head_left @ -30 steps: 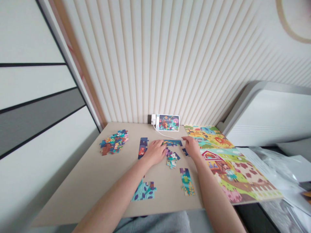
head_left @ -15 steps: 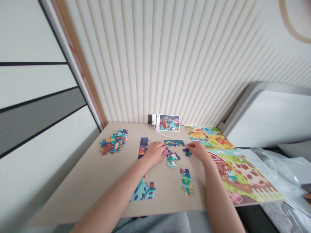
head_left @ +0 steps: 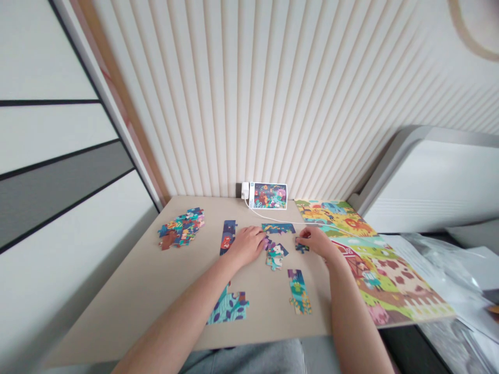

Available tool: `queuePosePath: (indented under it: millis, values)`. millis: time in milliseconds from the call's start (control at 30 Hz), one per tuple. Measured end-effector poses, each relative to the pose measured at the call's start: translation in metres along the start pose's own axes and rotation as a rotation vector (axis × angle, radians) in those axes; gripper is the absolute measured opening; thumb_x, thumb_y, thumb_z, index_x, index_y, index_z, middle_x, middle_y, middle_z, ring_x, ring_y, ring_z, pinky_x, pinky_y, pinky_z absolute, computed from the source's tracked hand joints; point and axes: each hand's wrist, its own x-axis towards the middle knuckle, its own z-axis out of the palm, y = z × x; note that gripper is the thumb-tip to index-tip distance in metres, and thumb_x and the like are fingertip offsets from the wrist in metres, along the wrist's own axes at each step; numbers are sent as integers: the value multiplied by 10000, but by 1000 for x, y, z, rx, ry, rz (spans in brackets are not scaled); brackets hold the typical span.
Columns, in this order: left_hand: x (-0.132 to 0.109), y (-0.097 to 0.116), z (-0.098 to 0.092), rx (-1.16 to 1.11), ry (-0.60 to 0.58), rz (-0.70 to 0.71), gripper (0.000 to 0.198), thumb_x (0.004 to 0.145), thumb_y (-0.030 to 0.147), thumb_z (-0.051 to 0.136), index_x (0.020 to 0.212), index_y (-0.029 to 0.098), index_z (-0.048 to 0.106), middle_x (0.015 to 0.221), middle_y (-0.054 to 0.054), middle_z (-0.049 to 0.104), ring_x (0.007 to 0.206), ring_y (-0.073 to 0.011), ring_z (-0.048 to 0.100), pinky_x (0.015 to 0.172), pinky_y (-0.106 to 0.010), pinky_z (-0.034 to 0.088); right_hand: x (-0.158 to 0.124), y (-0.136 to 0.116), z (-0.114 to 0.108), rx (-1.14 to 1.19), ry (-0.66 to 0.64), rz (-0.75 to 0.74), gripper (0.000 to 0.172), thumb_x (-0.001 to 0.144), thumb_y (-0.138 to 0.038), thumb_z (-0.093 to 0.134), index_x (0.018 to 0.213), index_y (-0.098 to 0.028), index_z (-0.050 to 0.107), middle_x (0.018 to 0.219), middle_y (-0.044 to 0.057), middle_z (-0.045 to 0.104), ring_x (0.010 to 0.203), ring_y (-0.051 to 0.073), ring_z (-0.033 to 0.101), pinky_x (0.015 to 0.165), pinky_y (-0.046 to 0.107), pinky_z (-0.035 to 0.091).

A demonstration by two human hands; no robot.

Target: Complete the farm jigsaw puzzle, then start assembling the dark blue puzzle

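Note:
My left hand [head_left: 248, 245] rests on the table with its fingers curled together, a purple puzzle piece [head_left: 266, 243] at the fingertips. My right hand [head_left: 317, 242] pinches a dark blue puzzle piece [head_left: 301, 248] by its upper edge. Between the hands lie several loose or joined pieces [head_left: 275, 256] in white, teal and purple. Just beyond them is a joined dark blue strip [head_left: 279, 228]. Left of my left hand stands another joined strip [head_left: 228, 234] with a red figure. A teal leafy section [head_left: 233, 307] is partly hidden by my left forearm.
A heap of puzzle pieces [head_left: 182, 228] lies at the table's [head_left: 156, 301] far left. A joined strip [head_left: 300, 292] lies near the front. A picture card [head_left: 268, 196] leans at the wall beside a white charger [head_left: 245, 190] and cable. Bright animal pictures [head_left: 390, 275] cover the right side.
My right hand has shifted slightly, and its fingers now cover more of the dark blue piece, which has turned a little. My left hand stays almost still. The view has shifted slightly.

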Motion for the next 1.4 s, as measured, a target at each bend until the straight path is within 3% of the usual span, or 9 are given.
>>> queuePosePath:
  millis: [133, 233, 400, 733, 867, 1133, 1400]
  values:
    - [0, 0, 1, -1, 2, -2, 287, 1024, 297, 476, 1211, 218, 679, 1161, -94, 665, 1134, -250, 591, 992, -403, 473, 5, -6, -5, 132, 65, -15, 429, 822, -302, 592, 1218, -152, 664, 788, 18, 673, 654, 142, 593, 628, 251, 450]
    - [0, 0, 0, -1, 3, 1, 288, 1026, 298, 472, 1207, 215, 680, 1156, -93, 669, 1125, -248, 594, 991, -402, 473, 5, -9, -5, 262, 106, 4, 529, 816, -269, 549, 1324, -143, 629, 802, 20, 675, 637, 137, 587, 623, 250, 463]
    - [-1, 0, -1, -1, 4, 6, 288, 1026, 300, 472, 1210, 215, 677, 1156, -90, 669, 1122, -246, 595, 989, -398, 473, 6, -5, 2, 255, 74, 35, 454, 757, -200, 523, 1141, -126, 755, 825, 47, 726, 720, 164, 637, 690, 263, 488]
    - [-1, 0, -1, 3, -2, -1, 284, 1026, 297, 475, 1207, 218, 680, 1136, -92, 671, 1117, -245, 597, 1000, -400, 464, 7, 9, 0, 176, 46, 139, 257, 735, -364, 655, 718, -134, 769, 580, 38, 669, 519, 148, 562, 502, 244, 383]
    - [-1, 0, -2, 0, -2, 1, 279, 1022, 299, 484, 1203, 217, 680, 1144, -94, 669, 1125, -246, 593, 997, -397, 466, 4, 2, -6, 127, 55, 126, 313, 775, -415, 624, 659, -151, 745, 557, 27, 652, 482, 122, 507, 493, 244, 346]
    - [0, 2, -4, 0, -6, 1, 283, 1025, 306, 476, 1202, 222, 680, 1147, -95, 666, 1121, -250, 596, 987, -404, 475, 4, -1, 0, 0, 156, 210, 274, 753, -394, 678, 593, -174, 711, 518, 40, 652, 505, 160, 548, 494, 259, 324]
    - [0, 1, -2, 3, 0, 5, 285, 1025, 310, 478, 1211, 228, 676, 1151, -92, 665, 1127, -250, 594, 990, -398, 471, 4, -2, -1, 18, 132, 165, 344, 780, -449, 664, 575, -176, 708, 522, 37, 668, 495, 141, 553, 509, 245, 365]
